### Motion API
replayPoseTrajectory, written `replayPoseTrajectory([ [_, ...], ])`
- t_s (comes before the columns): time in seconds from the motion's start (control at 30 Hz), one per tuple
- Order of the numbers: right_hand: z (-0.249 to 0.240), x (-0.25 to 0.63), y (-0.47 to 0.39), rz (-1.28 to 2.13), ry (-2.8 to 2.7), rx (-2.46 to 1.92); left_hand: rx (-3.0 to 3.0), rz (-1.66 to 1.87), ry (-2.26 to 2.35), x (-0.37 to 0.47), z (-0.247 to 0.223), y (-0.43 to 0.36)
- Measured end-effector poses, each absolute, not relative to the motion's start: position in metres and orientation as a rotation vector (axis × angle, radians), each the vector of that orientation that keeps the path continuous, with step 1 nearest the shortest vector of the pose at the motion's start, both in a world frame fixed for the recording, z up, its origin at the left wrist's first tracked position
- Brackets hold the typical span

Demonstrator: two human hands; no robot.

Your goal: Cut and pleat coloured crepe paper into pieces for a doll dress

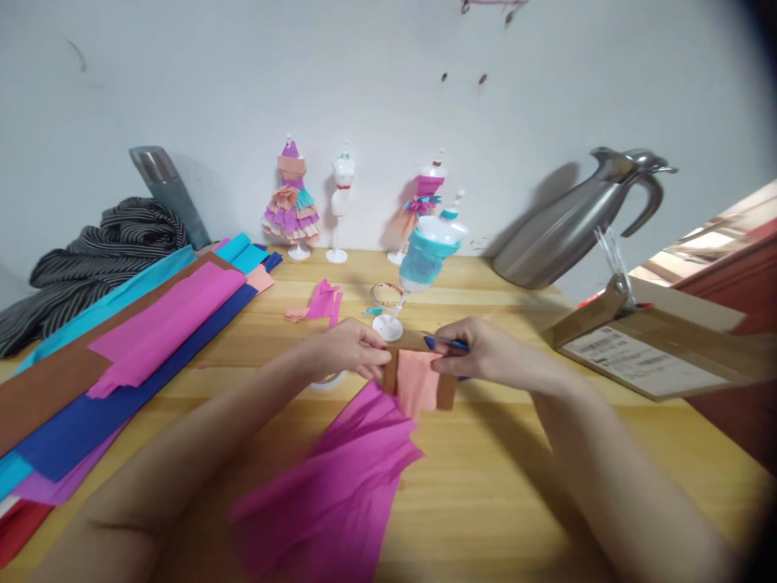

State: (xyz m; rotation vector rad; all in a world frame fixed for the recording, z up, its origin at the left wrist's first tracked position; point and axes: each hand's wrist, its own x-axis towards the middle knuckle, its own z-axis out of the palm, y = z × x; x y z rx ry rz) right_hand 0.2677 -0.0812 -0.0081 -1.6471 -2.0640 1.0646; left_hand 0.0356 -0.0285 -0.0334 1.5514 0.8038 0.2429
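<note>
My left hand (357,350) is closed at the left edge of a small brown piece (447,394), its fingertips pinched there. On that piece lies a peach strip of crepe paper (416,380). My right hand (477,350) grips a slim blue pointed tool (452,344); blur and fingers hide its exact kind. Its tip points left, above the peach strip. A large magenta crepe sheet (346,478) spreads toward me from below my left hand. Just beyond my hands, a white mini dress form (446,229) wrapped in turquoise paper (425,257) leans to the right.
Against the wall stand a form in a ruffled dress (291,198), a mostly bare form (341,194) and another dressed form (430,190). Coloured paper (170,324) and striped cloth (109,243) lie left. A steel jug (558,223) and cardboard box (661,348) are right. Magenta scraps (324,300) lie mid-table.
</note>
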Motion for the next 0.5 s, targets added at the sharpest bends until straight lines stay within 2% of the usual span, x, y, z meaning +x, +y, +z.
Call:
replayPoseTrajectory([
  [0.23,0.012,0.325,-0.074,0.821,-1.854,-1.84,2.293,-0.053,0.86,0.024,-0.018,-0.038],
  [0.33,-0.002,0.338,-0.062,0.952,-1.631,-1.803,2.572,-0.091,0.887,0.027,-0.012,-0.055],
  [0.5,-0.038,0.359,-0.044,1.192,-1.393,-1.862,2.638,-0.216,0.851,0.031,-0.011,-0.077],
])
